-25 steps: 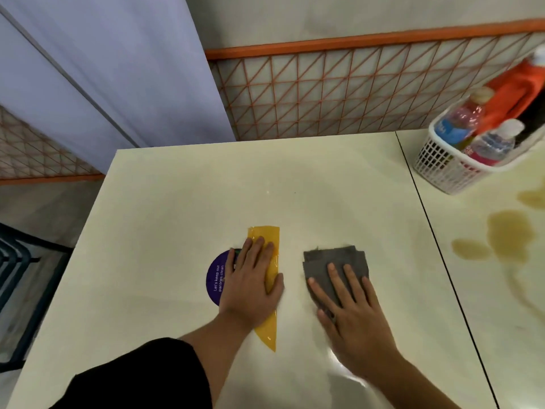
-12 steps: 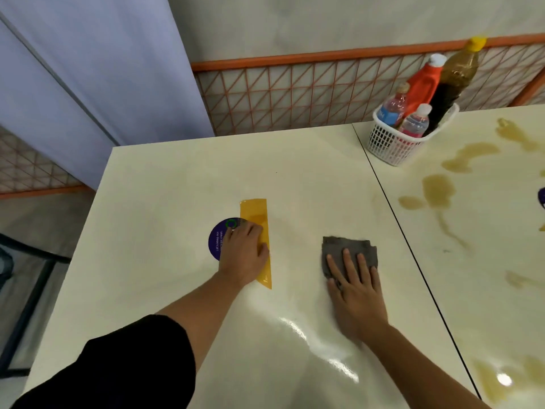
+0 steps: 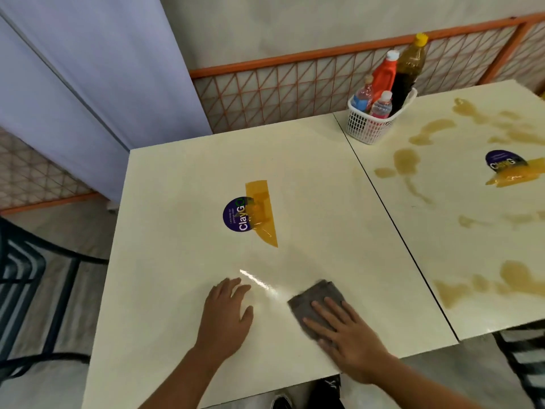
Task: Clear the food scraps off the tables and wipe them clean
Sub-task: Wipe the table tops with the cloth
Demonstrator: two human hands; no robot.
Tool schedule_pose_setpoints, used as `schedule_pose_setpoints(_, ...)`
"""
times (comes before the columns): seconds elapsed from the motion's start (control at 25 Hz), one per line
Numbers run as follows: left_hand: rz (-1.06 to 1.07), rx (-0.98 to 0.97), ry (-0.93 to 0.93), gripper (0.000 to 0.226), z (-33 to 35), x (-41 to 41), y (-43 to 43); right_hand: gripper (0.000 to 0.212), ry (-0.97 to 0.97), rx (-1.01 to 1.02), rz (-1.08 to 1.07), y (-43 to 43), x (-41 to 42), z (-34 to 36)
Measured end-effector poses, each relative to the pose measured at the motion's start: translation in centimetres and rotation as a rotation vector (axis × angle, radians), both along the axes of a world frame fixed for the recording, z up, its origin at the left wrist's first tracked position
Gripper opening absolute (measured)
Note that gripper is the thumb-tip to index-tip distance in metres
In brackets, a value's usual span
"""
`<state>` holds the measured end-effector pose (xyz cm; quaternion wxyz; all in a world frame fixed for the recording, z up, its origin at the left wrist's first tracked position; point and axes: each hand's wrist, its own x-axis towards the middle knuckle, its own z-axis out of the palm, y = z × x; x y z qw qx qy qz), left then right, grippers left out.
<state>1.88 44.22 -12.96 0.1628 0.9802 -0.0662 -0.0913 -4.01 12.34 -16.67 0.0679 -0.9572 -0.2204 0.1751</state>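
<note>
Cloth (image 3: 317, 293) under right hand (image 3: 354, 346), corner away

Smooth, high-gloss cream surface on left worktop (image 3: 177, 172), laminate look, white glare streak towards near edge. Under right hand (image 3: 351, 340), grey cloth (image 3: 312, 299): soft, matt, fuzzy weave. Mid-worktop, purple sticker (image 3: 234, 215): flat, slight sheen. Over it, yellow film (image 3: 264, 208): translucent plastic, shiny, wrinkled. Same glossy cream on right worktop (image 3: 460, 255); brown spills (image 3: 407, 160) wet-looking. Far, white basket (image 3: 365, 128): plastic lattice. Inside, plastic bottles: clear small bottle (image 3: 381, 107), opaque orange-red bottle (image 3: 383, 75), dark translucent bottle (image 3: 408, 72). Behind, wall (image 3: 295, 25): pale, matt.
</note>
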Motion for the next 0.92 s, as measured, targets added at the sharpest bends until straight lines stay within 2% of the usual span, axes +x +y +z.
schedule_pose_setpoints(0.08,0.048,-0.009,0.032,0.054,0.2,-3.1,1.3,0.051,-0.004,-0.033,-0.161,-3.1,1.4,0.2)
schedule_pose_setpoints(0.16,0.091,-0.016,0.050,0.056,0.0,-4.8,2.4,0.056,0.080,-0.083,-0.327,-3.6,3.6,0.2)
schedule_pose_setpoints(0.28,0.132,-0.008,0.042,0.057,-0.2,-5.8,3.2,0.062,0.097,-0.122,-0.423,0.9,7.0,0.7)
schedule_pose_setpoints(0.4,0.150,-0.008,0.026,0.058,-0.3,-6.5,4.0,0.055,0.086,-0.078,-0.298,8.5,6.7,0.6)
schedule_pose_setpoints(0.48,0.165,-0.015,0.034,0.059,0.0,-7.0,4.5,0.052,0.037,-0.048,-0.192,13.0,3.5,-0.3)
schedule_pose_setpoints(0.56,0.169,-0.005,0.059,0.059,0.1,-7.4,5.0,0.050,0.105,0.007,-0.138,16.2,-0.7,-0.5)
schedule_pose_setpoints(0.6,0.165,0.005,0.063,0.057,0.2,-7.6,5.2,0.051,0.048,0.074,-0.082,16.8,-2.9,-0.9)
schedule_pose_setpoints(0.68,0.159,0.014,0.042,0.055,0.5,-8.4,5.8,0.050,-0.094,0.135,0.032,15.2,-5.8,-1.1)
schedule_pose_setpoints(0.8,0.211,0.012,0.063,0.048,0.8,-9.3,6.2,0.050,0.068,-0.065,-0.008,7.7,-5.4,-0.4)
schedule_pose_setpoints(0.92,0.217,-0.019,0.076,0.048,0.5,-10.4,5.4,0.051,0.094,-0.121,-0.121,0.3,-5.8,1.0)
